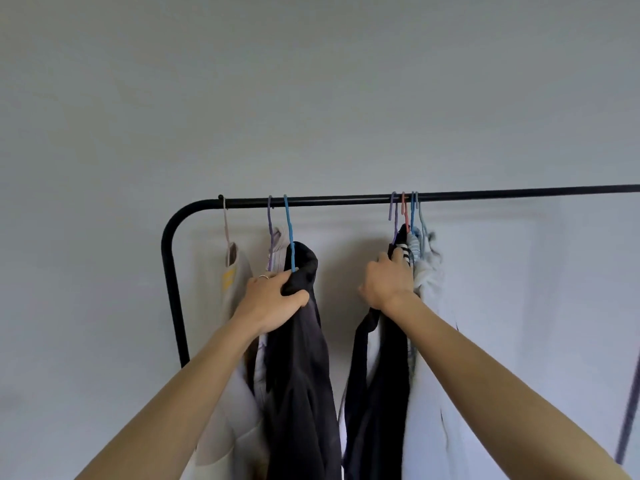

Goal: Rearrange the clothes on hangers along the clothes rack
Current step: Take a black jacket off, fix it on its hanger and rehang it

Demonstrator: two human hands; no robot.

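A black clothes rack (332, 200) runs across the view, bending down at its left end. Three hangers hang at the left: a cream top (239, 271), a pale garment on a purple hanger (269, 223), and a black garment (304, 358) on a blue hanger (289, 230). My left hand (273, 299) grips the shoulder of that black garment. A tight bunch of several hangers (405, 209) hangs further right with dark, striped and grey clothes. My right hand (388, 282) grips the dark garment (377, 393) at the left of this bunch.
A bare stretch of rail lies between the two groups, and another runs right of the bunch. A plain grey wall (311, 98) stands behind. A dark slanted strap or pole (628, 420) shows at the far right edge.
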